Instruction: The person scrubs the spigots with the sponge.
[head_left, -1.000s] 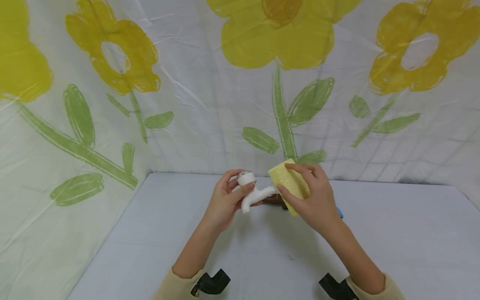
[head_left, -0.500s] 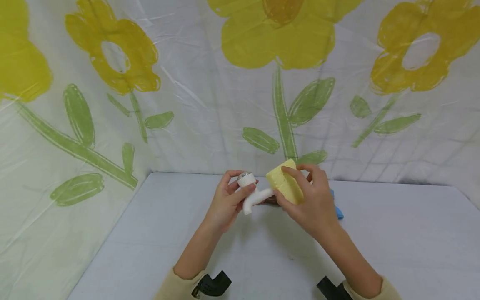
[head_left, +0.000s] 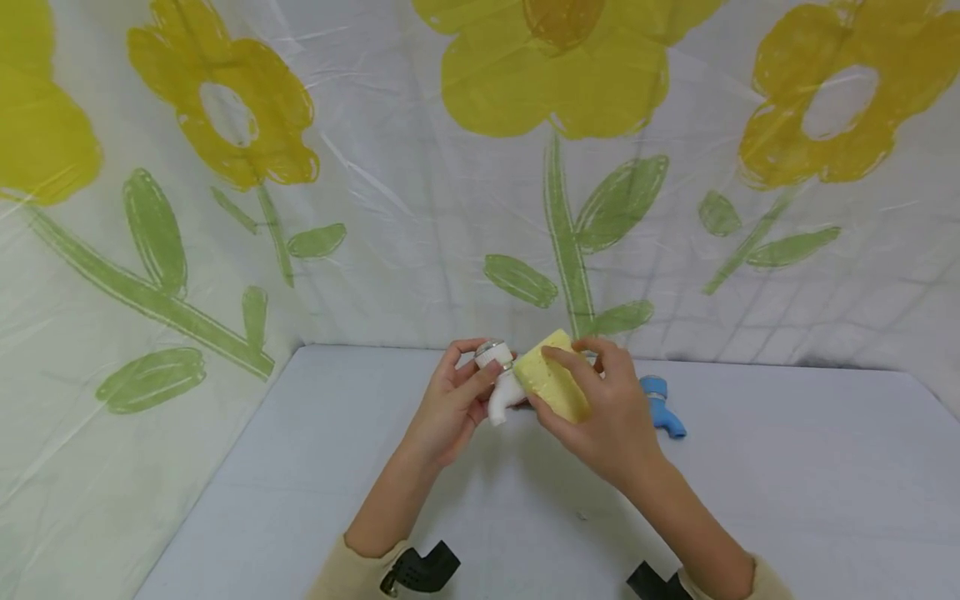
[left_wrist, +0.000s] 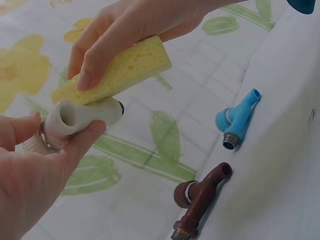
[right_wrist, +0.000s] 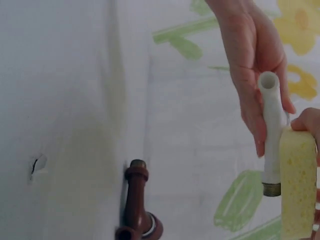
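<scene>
My left hand (head_left: 447, 406) grips a white faucet (head_left: 504, 397) by its ribbed knob end, holding it up over the table. The faucet's open spout mouth shows in the left wrist view, and its threaded metal end (right_wrist: 271, 189) in the right wrist view. In my right hand (head_left: 609, 412) a yellow sponge (head_left: 553, 379) is pinched between thumb and fingers. The sponge (left_wrist: 125, 67) lies along the white faucet body (left_wrist: 92, 116), right against its side. In the head view the sponge hides the faucet's threaded end.
A blue faucet (head_left: 662, 408) lies on the white table (head_left: 795, 467) beyond my right hand. A brown faucet (left_wrist: 202, 200) lies beside it, mostly hidden in the head view. Behind the table hangs a flower-printed curtain (head_left: 420, 208).
My right hand has moved left with the sponge, along the white faucet toward its spout. More of the blue faucet shows now. My left hand has hardly moved.
</scene>
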